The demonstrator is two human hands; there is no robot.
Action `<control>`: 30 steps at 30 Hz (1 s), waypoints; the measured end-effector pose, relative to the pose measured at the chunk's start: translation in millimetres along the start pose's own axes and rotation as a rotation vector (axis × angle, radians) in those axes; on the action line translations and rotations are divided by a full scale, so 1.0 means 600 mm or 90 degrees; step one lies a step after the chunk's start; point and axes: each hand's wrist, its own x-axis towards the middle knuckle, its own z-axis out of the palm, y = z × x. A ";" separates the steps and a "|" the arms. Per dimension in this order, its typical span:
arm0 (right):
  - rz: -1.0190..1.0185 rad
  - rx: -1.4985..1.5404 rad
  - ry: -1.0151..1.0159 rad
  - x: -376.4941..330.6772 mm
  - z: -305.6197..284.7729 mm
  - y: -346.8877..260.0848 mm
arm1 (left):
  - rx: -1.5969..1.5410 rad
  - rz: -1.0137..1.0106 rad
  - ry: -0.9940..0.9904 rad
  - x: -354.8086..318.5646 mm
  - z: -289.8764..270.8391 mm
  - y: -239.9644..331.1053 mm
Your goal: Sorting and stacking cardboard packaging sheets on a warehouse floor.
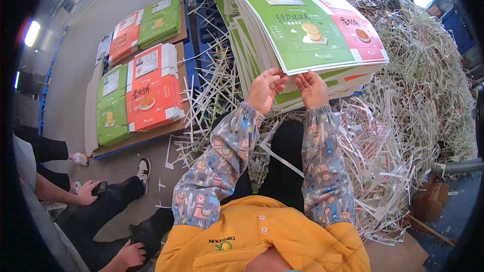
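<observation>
A tall stack of printed cardboard sheets (282, 25), green on the left and red on the right, rises in front of me. My left hand (265, 90) is at the near left corner of the top sheets, palm turned inward, fingers curled against the edge. Just beside it, my right hand (312, 89) pinches the near edge between thumb and fingers. Below the hands, more green sheet edges show, uneven and fanned out. How many sheets the fingers hold is hidden.
Left, a pallet holds stacks of green and red cardboard blanks (151, 90). Shredded paper strips (373, 166) pile high on the right and lie around the stack. Two people are close at my left; one person's hand (88, 193) holds a dark phone. A grey pipe (458, 166) lies at right.
</observation>
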 end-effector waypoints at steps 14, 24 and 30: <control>0.012 -0.037 0.050 -0.004 0.017 -0.008 | -0.068 -0.018 0.036 -0.002 0.008 0.010; 0.008 0.002 0.024 0.014 -0.002 -0.009 | 0.060 0.003 0.020 -0.002 0.014 0.014; 0.005 -0.053 0.055 0.024 0.004 -0.007 | 0.236 0.062 0.026 0.000 0.025 0.007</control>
